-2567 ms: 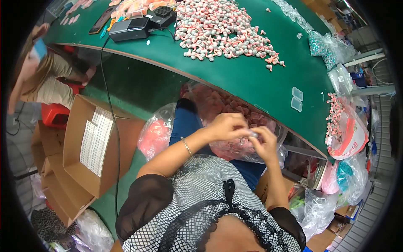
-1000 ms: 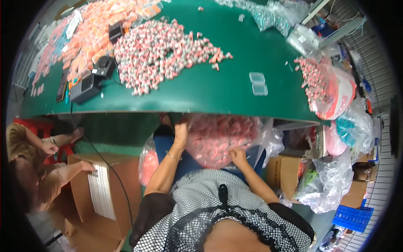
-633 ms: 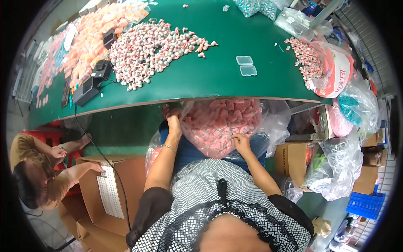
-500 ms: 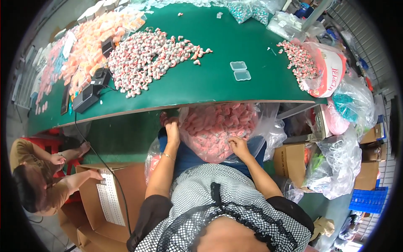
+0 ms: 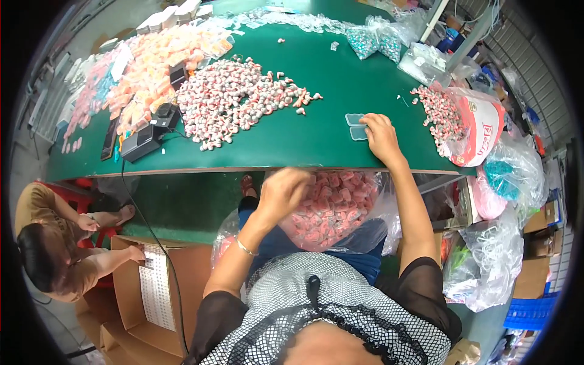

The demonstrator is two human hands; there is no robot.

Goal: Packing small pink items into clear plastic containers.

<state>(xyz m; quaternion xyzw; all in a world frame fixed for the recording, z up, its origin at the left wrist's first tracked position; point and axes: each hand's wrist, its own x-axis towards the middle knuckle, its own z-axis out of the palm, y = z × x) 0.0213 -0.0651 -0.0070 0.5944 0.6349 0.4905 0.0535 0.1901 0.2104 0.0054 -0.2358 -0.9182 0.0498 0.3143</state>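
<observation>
Right hand [image 5: 381, 137]: right of centre in the frame, laid palm down on the green table [image 5: 316, 137], fingertips touching two small clear plastic cases [image 5: 355, 126] that lie side by side; it rests on them, not closed around them
Left hand [image 5: 281, 192]: middle of the frame, just below the table's front edge, blurred; fingers curled, but whether anything is gripped cannot be told
Clear bag of pink wrapped pieces [image 5: 331, 207]: on the lap, under and right of the left hand
Pile of pink-and-grey pieces [image 5: 234, 100]: upper centre of the table, well apart from both hands
Black device [image 5: 141, 141]: left part of the table
Another person [image 5: 58, 255]: lower left, hand on a sheet in a cardboard box [image 5: 155, 292]
</observation>
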